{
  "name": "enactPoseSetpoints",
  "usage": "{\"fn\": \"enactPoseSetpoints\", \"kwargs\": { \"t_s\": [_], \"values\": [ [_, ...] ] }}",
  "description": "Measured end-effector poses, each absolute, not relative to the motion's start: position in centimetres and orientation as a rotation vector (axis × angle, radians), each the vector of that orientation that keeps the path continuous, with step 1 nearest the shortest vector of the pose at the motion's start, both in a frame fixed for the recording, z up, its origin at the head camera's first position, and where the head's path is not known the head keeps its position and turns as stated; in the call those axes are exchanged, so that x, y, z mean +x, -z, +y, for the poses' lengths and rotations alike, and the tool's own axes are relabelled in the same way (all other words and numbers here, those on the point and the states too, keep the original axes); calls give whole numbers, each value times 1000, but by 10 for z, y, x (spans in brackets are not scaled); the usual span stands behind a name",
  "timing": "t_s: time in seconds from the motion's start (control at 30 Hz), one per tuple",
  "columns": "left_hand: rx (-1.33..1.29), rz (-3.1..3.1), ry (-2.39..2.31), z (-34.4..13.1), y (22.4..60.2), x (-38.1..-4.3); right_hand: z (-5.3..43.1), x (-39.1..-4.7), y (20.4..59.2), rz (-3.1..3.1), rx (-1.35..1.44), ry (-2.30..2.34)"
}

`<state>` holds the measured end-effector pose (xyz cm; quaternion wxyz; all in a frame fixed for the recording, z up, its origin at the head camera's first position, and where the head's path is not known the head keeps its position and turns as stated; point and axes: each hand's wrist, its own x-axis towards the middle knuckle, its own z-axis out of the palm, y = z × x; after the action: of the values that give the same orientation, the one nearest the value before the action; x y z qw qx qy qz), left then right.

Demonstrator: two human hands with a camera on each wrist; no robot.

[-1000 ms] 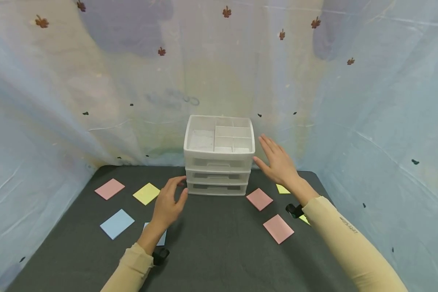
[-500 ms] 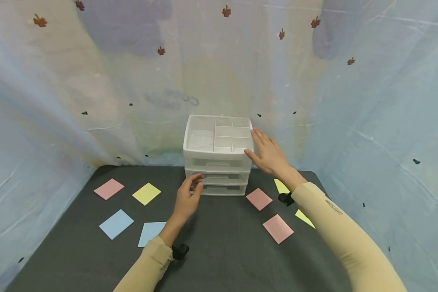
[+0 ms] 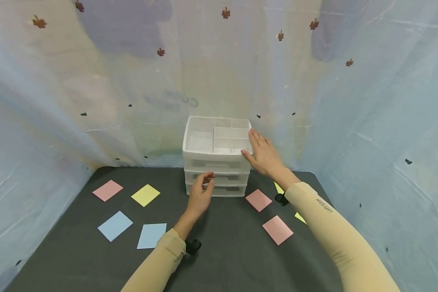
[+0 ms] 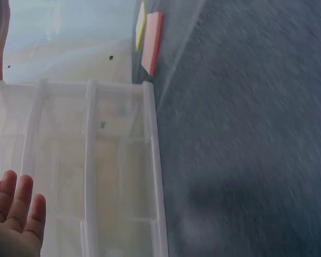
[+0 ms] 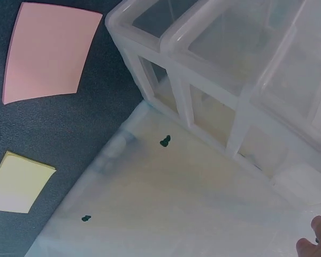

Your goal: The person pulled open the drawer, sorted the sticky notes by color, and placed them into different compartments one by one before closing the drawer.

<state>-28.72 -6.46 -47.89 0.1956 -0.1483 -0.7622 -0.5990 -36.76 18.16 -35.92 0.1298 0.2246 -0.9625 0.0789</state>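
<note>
A white plastic drawer unit (image 3: 217,151) with a divided tray top stands at the back of the dark table, its three clear-fronted drawers pushed in. My left hand (image 3: 200,195) is in front of the middle drawer, fingers loosely bent with nothing in them. The left wrist view shows those fingers (image 4: 17,206) beside the drawer fronts. Over at the unit's upper right edge, my right hand (image 3: 264,156) lies with straight fingers right at the top rim. In the right wrist view only its fingertips (image 5: 316,234) show, by the unit's side (image 5: 208,110).
Left on the table (image 3: 226,259) are pink (image 3: 107,190), yellow (image 3: 146,195) and two blue sticky note pads (image 3: 115,226). On the right lie two pink pads (image 3: 258,200) and yellow ones (image 3: 278,188), partly hidden by my right arm. A patterned curtain (image 3: 219,77) surrounds the table.
My left hand has moved right, from the unit's left edge to before its middle drawer. My right hand has moved left from beside the unit to its top right rim.
</note>
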Motion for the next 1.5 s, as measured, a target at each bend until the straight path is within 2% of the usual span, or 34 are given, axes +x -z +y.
{"fn": "enactPoseSetpoints", "kwargs": {
  "t_s": [0.4,1.07,1.5],
  "values": [
    [-201,-2035,1875,-41,473,-299,181,-370,364,-2743,671,-223],
    [52,-1677,2365,-42,460,-315,180,-371,364,-2728,667,-205],
    [85,-1657,2435,-44,457,-317,179,-371,364,-2741,646,-194]
  ]
}}
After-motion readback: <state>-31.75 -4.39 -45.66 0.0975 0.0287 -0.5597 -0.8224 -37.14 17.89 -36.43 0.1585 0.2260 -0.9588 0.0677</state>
